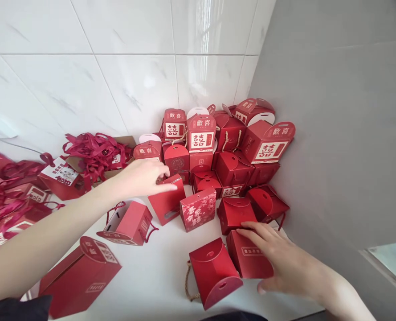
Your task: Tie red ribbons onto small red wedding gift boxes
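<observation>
At the middle left, my left hand is closed at the top of a plain red box, its thumb stretched across the upper face and its other fingers curled behind. To the right of that box stands a red carton with white characters. My right hand spreads around the right side of a red gift box. Its fingertips lie at the far edge, and the thumb is apart from the near edge. Beside that box, a tilted red box with a rope handle rests on the white surface.
Red gift boxes are stacked in the corner between the tiled wall and a grey panel. An open box and a larger box lie front left. Behind them are ribbons in a carton.
</observation>
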Tool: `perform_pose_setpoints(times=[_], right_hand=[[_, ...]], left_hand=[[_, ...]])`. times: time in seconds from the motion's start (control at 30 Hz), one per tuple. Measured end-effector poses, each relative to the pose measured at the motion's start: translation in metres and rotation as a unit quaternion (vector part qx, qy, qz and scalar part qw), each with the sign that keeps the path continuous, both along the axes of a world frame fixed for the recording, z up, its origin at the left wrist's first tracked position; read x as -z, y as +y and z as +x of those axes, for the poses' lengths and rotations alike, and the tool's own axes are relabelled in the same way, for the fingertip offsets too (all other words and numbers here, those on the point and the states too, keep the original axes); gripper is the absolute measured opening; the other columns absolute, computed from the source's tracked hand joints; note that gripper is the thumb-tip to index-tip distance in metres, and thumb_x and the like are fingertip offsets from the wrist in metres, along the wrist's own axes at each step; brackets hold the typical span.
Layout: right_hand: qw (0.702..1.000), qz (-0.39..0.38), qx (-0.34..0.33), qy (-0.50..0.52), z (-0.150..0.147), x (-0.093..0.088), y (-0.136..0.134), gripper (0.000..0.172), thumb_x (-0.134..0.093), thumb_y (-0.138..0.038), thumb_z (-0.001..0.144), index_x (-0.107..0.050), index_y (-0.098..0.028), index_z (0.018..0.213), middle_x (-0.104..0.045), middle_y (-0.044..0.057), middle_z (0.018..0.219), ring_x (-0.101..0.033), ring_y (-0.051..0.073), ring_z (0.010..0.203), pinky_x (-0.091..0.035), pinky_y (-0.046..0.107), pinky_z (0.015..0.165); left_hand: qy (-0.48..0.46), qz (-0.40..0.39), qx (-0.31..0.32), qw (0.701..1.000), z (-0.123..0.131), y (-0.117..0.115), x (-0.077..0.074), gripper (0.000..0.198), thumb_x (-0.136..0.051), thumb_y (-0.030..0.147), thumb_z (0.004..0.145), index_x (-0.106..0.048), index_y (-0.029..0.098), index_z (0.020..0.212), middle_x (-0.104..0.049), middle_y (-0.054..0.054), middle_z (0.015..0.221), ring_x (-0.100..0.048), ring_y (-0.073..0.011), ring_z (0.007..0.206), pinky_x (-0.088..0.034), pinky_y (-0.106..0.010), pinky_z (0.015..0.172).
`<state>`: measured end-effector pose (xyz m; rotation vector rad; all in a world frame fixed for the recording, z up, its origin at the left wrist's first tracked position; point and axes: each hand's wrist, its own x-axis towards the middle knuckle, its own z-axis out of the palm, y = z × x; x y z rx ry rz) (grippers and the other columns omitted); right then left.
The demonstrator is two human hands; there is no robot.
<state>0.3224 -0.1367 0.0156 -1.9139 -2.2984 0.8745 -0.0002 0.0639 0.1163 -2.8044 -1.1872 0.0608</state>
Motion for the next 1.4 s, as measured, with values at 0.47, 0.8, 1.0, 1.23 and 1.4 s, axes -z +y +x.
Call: perform_pose_setpoints(times=[0.47, 0.8, 1.0, 1.23, 1.4], right_hand=[[0.979, 0.195, -0.058, 0.020, 0.032, -0.076, 0.001, 0.108, -0.072, -0.030, 0.063, -0.014, -0.047, 0.153, -0.034, -0.003, 0.153, -0.041, 0.035, 0.135, -0.047, 0.049, 0.108], [0.973, 0.205, -0.080, -0.073, 0.033, -0.170, 0.177, 0.088, -0.073, -0.053, 0.072, -0.040, -0.026, 0.149, -0.040, 0.006, 0.152, -0.042, 0.042, 0.134, -0.040, 0.058, 0.108], [0.971, 0.185, -0.118, -0.097, 0.026, -0.149, 0.201, 0.077, -0.072, -0.050, 0.072, -0.051, -0.024, 0.141, -0.050, 0.007, 0.144, -0.051, 0.038, 0.127, -0.044, 0.052, 0.104], [0.974, 0.171, -0.051, -0.136, 0.013, -0.153, 0.208, 0.048, -0.055, -0.051, 0.084, -0.065, -0.019, 0.119, -0.067, 0.010, 0.119, -0.064, 0.034, 0.104, -0.050, 0.044, 0.088], [0.981, 0.145, -0.073, -0.111, 0.002, -0.168, 0.219, 0.048, -0.048, -0.054, 0.091, -0.069, -0.016, 0.111, -0.068, 0.010, 0.118, -0.064, 0.033, 0.103, -0.048, 0.044, 0.091]], left_hand=[[0.052, -0.255, -0.048, 0.964, -0.011, -0.015, 0.023, 0.045, -0.060, 0.051, 0.075, -0.064, 0.022, 0.109, -0.068, -0.011, 0.103, -0.066, -0.0279, 0.087, -0.047, -0.032, 0.072], [0.076, -0.260, -0.063, 0.960, -0.007, -0.031, 0.023, 0.039, -0.057, 0.053, 0.077, -0.064, 0.022, 0.101, -0.068, -0.009, 0.088, -0.064, -0.0261, 0.074, -0.042, -0.031, 0.058], [0.089, -0.282, -0.080, 0.952, -0.009, -0.031, 0.016, 0.060, -0.059, 0.060, 0.074, -0.062, 0.026, 0.124, -0.071, -0.010, 0.101, -0.067, -0.0292, 0.085, -0.047, -0.033, 0.066], [-0.143, -0.214, -0.008, 0.966, 0.021, -0.021, -0.010, 0.086, -0.059, 0.066, 0.078, -0.029, 0.030, 0.150, -0.040, -0.009, 0.153, -0.047, -0.0293, 0.134, -0.045, -0.038, 0.103], [-0.230, 0.008, 0.184, 0.955, 0.078, -0.016, -0.003, 0.107, -0.075, 0.051, 0.073, -0.009, 0.031, 0.155, -0.011, -0.010, 0.164, -0.015, -0.0371, 0.149, -0.022, -0.055, 0.119]])
